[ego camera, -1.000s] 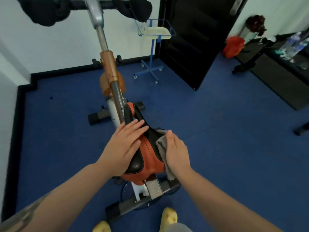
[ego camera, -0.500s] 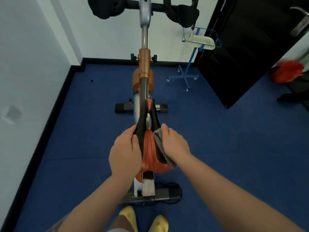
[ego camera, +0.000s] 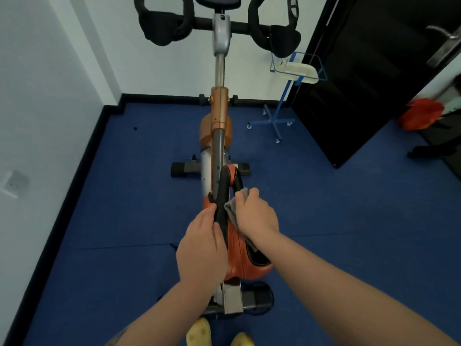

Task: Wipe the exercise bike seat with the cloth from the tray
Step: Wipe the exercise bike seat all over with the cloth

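My left hand [ego camera: 202,248] is clamped on the left side of the exercise bike seat [ego camera: 239,255], fingers curled over its black edge and palm pressed flat against it. My right hand [ego camera: 255,217] is closed around the grey cloth [ego camera: 231,211], bunching it against the right side of the seat, just past the middle toward the narrow nose. A corner of the cloth pokes out beyond my fingertips on the far side, and another fold trails under my wrist.

The seat is orange with black panels and points away from me, sitting above the rear foot of the bike [ego camera: 237,300]. Beyond it the steel post [ego camera: 217,156] runs up through a copper-coloured collar [ego camera: 219,106] to the black handlebars [ego camera: 217,26] at the far wall.

To the far right, near the open black door [ego camera: 369,78], stands the tray [ego camera: 300,69] on its blue wheeled stand [ego camera: 275,123], with a pale liner in the blue wire frame. It is well apart from the bike seat.

The floor [ego camera: 124,221] is blue matting. At the near edge I can see the tips of my yellow shoes [ego camera: 199,333]. Something orange-red [ego camera: 421,116] lies past the door on the right; I cannot tell what it is.
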`<state>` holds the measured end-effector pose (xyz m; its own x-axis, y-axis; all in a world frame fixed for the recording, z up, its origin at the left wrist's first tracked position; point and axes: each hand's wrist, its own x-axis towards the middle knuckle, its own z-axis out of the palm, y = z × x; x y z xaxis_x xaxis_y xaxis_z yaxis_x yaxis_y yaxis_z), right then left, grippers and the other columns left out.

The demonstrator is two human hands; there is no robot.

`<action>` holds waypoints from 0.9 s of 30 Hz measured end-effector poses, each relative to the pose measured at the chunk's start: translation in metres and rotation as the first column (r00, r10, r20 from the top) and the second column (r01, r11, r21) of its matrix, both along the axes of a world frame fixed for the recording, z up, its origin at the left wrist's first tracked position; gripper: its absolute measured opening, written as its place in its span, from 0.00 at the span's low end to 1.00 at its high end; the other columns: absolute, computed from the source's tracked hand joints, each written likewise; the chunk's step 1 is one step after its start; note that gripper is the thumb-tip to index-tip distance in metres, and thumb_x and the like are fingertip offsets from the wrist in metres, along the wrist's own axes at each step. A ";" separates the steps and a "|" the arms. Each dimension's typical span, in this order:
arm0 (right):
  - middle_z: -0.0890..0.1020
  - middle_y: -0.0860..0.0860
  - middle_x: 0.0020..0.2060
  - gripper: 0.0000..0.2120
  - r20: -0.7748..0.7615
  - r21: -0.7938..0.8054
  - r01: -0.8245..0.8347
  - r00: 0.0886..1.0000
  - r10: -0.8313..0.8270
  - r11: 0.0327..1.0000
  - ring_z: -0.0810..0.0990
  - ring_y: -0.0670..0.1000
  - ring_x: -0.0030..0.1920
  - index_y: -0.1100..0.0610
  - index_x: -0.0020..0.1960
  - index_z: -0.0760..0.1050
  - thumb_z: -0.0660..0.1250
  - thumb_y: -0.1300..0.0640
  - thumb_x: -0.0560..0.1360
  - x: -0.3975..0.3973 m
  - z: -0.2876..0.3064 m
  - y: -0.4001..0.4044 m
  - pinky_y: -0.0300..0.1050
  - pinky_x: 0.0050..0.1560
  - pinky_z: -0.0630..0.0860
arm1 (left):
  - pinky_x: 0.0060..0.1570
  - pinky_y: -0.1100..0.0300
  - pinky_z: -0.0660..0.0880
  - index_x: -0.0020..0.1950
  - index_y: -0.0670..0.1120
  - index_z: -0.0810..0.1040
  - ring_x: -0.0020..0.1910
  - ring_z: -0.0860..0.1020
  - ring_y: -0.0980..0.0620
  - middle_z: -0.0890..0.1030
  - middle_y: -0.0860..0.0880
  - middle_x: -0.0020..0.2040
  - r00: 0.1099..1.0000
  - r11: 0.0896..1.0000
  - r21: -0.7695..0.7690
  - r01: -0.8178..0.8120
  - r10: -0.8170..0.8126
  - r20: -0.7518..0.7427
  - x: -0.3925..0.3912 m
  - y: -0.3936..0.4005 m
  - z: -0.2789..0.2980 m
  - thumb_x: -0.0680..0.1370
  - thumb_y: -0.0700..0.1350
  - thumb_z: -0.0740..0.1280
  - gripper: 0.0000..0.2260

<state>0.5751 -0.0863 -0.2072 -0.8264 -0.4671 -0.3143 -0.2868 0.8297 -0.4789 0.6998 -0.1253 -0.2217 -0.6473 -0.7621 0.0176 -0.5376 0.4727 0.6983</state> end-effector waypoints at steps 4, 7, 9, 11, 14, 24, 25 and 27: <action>0.80 0.52 0.55 0.20 0.224 -0.134 -0.029 0.973 0.059 0.991 0.78 0.54 0.54 0.52 0.61 0.73 0.54 0.41 0.79 -0.009 0.006 0.020 0.48 0.51 0.73 | 0.52 0.54 0.75 0.71 0.52 0.66 0.61 0.73 0.54 0.73 0.55 0.66 0.998 0.998 -0.009 0.065 -0.065 0.019 -0.001 -0.004 0.000 0.80 0.46 0.53 0.19; 0.78 0.51 0.62 0.25 0.225 -0.123 -0.113 0.964 0.139 0.986 0.76 0.53 0.60 0.51 0.71 0.67 0.55 0.40 0.79 -0.010 0.011 0.030 0.44 0.54 0.71 | 0.53 0.53 0.75 0.72 0.52 0.64 0.63 0.72 0.53 0.72 0.54 0.68 0.994 0.995 0.003 0.099 -0.099 0.046 -0.001 -0.006 0.002 0.81 0.46 0.52 0.19; 0.81 0.52 0.57 0.23 0.127 -0.082 -0.141 0.980 0.151 0.987 0.78 0.54 0.55 0.52 0.67 0.71 0.55 0.40 0.79 -0.006 0.014 0.033 0.48 0.51 0.74 | 0.54 0.53 0.74 0.72 0.52 0.63 0.63 0.72 0.53 0.71 0.54 0.68 0.989 0.991 0.024 0.130 -0.132 0.060 0.000 -0.008 0.003 0.81 0.46 0.52 0.19; 0.82 0.52 0.49 0.20 0.060 -0.058 -0.172 0.983 0.175 0.983 0.79 0.54 0.50 0.53 0.58 0.76 0.56 0.41 0.79 -0.008 0.021 0.037 0.49 0.46 0.75 | 0.55 0.52 0.74 0.73 0.52 0.62 0.63 0.71 0.52 0.69 0.53 0.69 0.980 0.982 0.056 0.183 -0.187 0.074 -0.001 -0.013 0.007 0.81 0.46 0.52 0.19; 0.75 0.48 0.35 0.15 0.049 -0.019 -0.278 0.959 0.278 0.960 0.76 0.53 0.40 0.52 0.39 0.72 0.60 0.44 0.79 -0.022 0.030 0.045 0.46 0.34 0.69 | 0.60 0.56 0.70 0.74 0.54 0.60 0.68 0.66 0.52 0.62 0.55 0.75 0.955 0.957 0.054 0.286 -0.289 0.071 -0.011 -0.023 0.018 0.80 0.44 0.55 0.22; 0.77 0.49 0.40 0.13 -0.200 0.089 -0.402 0.889 0.412 0.911 0.75 0.53 0.40 0.52 0.41 0.69 0.59 0.45 0.78 -0.116 0.099 0.120 0.47 0.33 0.67 | 0.61 0.55 0.71 0.72 0.54 0.65 0.70 0.65 0.53 0.61 0.57 0.75 0.946 0.907 -0.281 0.315 -0.278 0.166 -0.119 -0.006 0.084 0.80 0.46 0.57 0.20; 0.78 0.50 0.41 0.13 -0.224 0.113 -0.403 0.880 0.419 0.908 0.76 0.53 0.41 0.53 0.42 0.70 0.59 0.45 0.79 -0.132 0.109 0.133 0.48 0.35 0.68 | 0.61 0.55 0.70 0.73 0.54 0.64 0.70 0.65 0.52 0.60 0.57 0.75 0.943 0.900 -0.293 0.322 -0.277 0.187 -0.132 0.003 0.089 0.80 0.47 0.57 0.20; 0.80 0.51 0.44 0.13 -0.273 0.159 -0.398 0.862 0.428 0.903 0.77 0.54 0.44 0.54 0.46 0.72 0.58 0.45 0.79 -0.165 0.129 0.160 0.49 0.39 0.70 | 0.62 0.55 0.69 0.73 0.53 0.63 0.71 0.64 0.52 0.60 0.56 0.76 0.934 0.887 -0.312 0.340 -0.279 0.225 -0.159 0.022 0.102 0.80 0.48 0.56 0.21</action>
